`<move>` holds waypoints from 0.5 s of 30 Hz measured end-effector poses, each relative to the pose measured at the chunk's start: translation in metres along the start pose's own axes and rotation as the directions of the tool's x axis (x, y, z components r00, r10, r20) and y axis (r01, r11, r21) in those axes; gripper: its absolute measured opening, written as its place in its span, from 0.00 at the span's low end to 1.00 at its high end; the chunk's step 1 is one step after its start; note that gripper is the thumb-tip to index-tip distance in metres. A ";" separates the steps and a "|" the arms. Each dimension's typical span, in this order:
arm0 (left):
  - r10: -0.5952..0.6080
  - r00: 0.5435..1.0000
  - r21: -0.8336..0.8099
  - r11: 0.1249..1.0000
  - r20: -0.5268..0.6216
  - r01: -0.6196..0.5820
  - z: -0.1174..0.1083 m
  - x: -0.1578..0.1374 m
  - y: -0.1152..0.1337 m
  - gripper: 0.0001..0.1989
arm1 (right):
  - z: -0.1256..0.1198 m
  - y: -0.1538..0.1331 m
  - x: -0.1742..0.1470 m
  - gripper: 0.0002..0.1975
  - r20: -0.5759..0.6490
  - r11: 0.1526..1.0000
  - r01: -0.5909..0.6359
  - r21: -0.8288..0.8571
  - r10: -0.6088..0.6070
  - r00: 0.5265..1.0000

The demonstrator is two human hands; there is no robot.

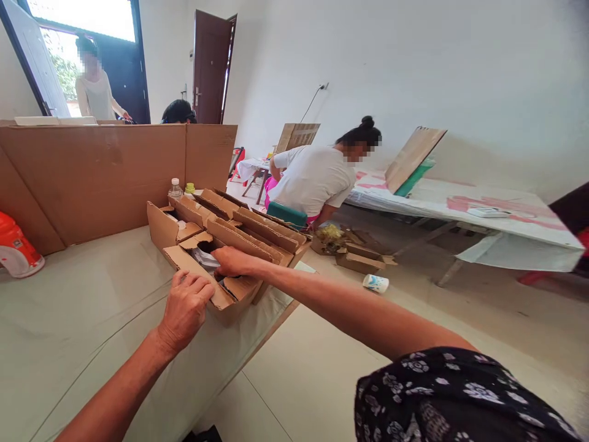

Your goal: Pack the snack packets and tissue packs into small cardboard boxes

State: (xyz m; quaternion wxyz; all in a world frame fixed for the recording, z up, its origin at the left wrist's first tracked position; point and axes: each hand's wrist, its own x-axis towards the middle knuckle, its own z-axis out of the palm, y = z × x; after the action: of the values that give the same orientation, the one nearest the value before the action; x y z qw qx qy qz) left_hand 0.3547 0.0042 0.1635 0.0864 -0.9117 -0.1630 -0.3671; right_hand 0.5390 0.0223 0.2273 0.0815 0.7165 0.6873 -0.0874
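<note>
A row of small brown cardboard boxes (257, 236) lies on a table covered with a pale cloth (83, 319). The nearest box (221, 298) is open, with something white and crumpled (205, 258) showing inside. My left hand (184, 307) rests flat on that box's near flap and presses it down. My right hand (234, 262) reaches across, fingers curled on the top edge of the same box beside the opening. Neither hand lifts anything.
A tall cardboard screen (105, 178) stands behind the boxes, with a clear bottle (175, 187) before it. An orange and white container (16, 248) sits at far left. A seated person (317, 178) works by a long covered table (460, 209); a cup (376, 283) lies on the floor.
</note>
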 end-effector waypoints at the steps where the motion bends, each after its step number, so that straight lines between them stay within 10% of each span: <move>1: 0.008 1.000 0.003 1.000 0.003 -0.008 0.000 0.001 0.000 0.13 | -0.003 0.001 -0.004 0.15 -0.034 1.000 -0.008 0.002 0.008 0.999; 7: 0.020 0.999 -0.026 0.999 0.026 -0.019 0.003 0.008 -0.001 0.14 | -0.057 0.025 -0.049 0.11 -0.368 0.994 -0.057 0.098 0.089 0.926; 11: -0.073 0.997 -0.017 0.997 0.025 0.074 -0.005 -0.010 0.007 0.17 | -0.087 0.033 -0.080 0.13 -0.625 0.889 0.237 0.391 0.068 0.778; 15: -0.242 0.964 0.078 0.969 0.107 0.234 -0.031 -0.071 0.001 0.23 | -0.082 0.003 -0.083 0.19 -0.590 0.769 0.411 0.490 -0.055 0.806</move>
State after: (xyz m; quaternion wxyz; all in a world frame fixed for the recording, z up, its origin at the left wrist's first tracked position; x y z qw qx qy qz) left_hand 0.2872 -0.0225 0.1363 0.0617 -0.9020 -0.2880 -0.3157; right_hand 0.5402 -0.0394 0.3268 -0.3579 0.6038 0.7050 -0.1017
